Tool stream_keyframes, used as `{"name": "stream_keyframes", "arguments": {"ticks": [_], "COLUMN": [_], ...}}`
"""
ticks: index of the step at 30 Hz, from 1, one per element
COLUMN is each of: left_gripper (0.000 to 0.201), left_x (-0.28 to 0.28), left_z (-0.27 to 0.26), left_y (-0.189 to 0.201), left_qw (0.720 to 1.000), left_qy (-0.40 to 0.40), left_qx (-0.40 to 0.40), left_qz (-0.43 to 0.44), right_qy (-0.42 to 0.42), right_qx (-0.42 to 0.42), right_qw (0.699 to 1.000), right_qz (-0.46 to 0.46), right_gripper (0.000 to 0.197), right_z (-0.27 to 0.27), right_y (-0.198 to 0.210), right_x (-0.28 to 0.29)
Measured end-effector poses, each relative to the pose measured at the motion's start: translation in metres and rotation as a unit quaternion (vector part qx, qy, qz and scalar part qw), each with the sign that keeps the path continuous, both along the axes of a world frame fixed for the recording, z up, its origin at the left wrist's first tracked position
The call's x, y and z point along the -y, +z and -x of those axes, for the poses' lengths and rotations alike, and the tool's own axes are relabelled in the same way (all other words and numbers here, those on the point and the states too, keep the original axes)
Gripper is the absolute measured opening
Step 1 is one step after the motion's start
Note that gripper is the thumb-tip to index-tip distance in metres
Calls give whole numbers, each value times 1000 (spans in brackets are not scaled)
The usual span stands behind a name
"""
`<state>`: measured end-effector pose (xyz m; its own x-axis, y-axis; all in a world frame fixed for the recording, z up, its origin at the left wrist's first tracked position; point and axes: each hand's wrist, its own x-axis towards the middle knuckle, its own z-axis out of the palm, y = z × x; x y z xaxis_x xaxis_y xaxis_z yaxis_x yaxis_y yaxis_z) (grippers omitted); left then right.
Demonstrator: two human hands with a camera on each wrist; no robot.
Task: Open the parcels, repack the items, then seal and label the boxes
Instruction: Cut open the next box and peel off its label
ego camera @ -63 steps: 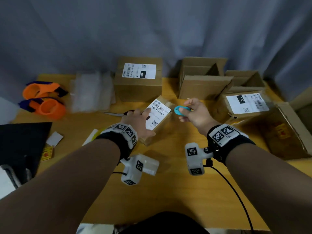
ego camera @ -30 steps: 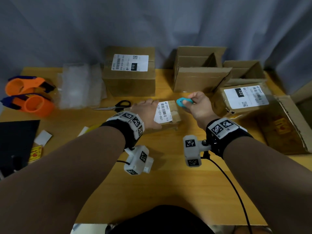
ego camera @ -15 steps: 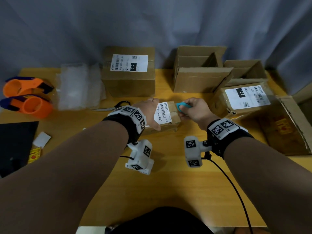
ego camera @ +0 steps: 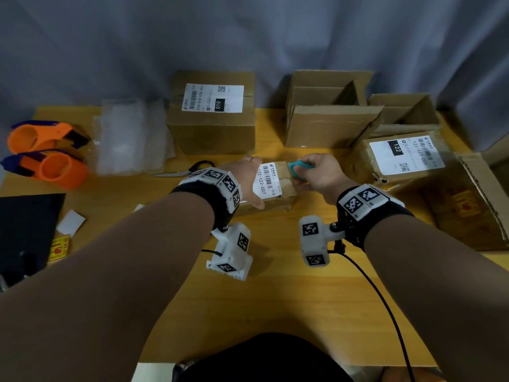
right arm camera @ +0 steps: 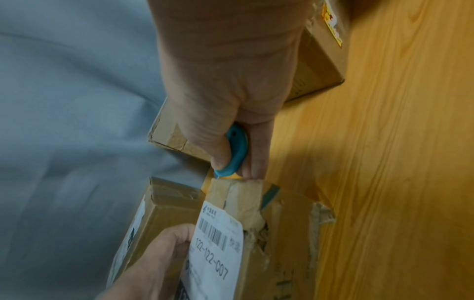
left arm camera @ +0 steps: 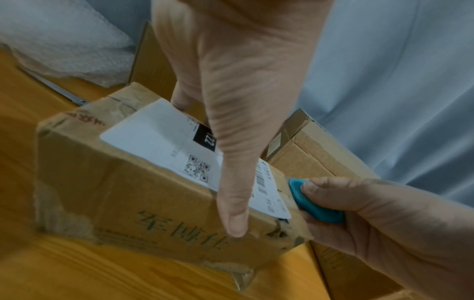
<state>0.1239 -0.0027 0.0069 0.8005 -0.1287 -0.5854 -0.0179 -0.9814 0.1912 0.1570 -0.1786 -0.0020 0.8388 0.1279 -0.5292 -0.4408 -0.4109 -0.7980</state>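
Observation:
A small brown parcel (ego camera: 278, 186) with a white 122-122-007 label lies on the wooden table (ego camera: 275, 299). My left hand (ego camera: 248, 180) grips its left part, thumb (left arm camera: 231, 203) over the near side and fingers on the far side. My right hand (ego camera: 319, 175) pinches a teal cutter (ego camera: 298, 168) whose tip touches the taped right end of the parcel (right arm camera: 238, 194). In the right wrist view the cutter (right arm camera: 233, 154) sits between thumb and fingers; its blade is hidden. The parcel's cardboard (left arm camera: 128, 192) is torn along its edges.
Behind stand a sealed box marked 010 (ego camera: 212, 128), two open boxes (ego camera: 327, 128) (ego camera: 402, 111) and a parcel labelled 122 (ego camera: 405, 158). An open carton (ego camera: 473, 205) lies right. Scissors (ego camera: 190, 169), bubble wrap (ego camera: 129, 136) and two orange tape dispensers (ego camera: 55, 169) (ego camera: 44, 136) lie left.
The small parcel went from tilted up in my left hand to lying flat on the table. My right hand brought the cutter down onto the parcel's right end.

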Motion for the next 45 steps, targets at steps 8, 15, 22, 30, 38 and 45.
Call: {"name": "stream_keyframes", "arguments": {"ticks": [8, 15, 22, 30, 38, 45], "left_gripper": [101, 104, 103, 90, 69, 96], "left_x": [4, 4, 3, 4, 6, -6], "left_z": [1, 3, 6, 6, 12, 16], "left_y": [5, 7, 6, 1, 0, 7], "left_qw": [1000, 1000, 1000, 990, 959, 943], "left_qy": [-1, 7, 16, 134, 269, -264], "left_qx": [0, 1, 6, 34, 54, 130], "left_qz": [4, 9, 13, -7, 65, -153], "right_qy": [56, 119, 179, 90, 65, 19], "right_qx": [0, 10, 19, 21, -1, 49], "right_qw": [998, 988, 973, 994, 998, 997], "right_qz": [41, 95, 143, 66, -10, 59], "right_gripper": [28, 32, 24, 14, 3, 33], "right_z": [3, 9, 14, 26, 40, 27], "right_y": [10, 11, 19, 20, 11, 5], "right_x": [5, 15, 20, 22, -2, 5]}}
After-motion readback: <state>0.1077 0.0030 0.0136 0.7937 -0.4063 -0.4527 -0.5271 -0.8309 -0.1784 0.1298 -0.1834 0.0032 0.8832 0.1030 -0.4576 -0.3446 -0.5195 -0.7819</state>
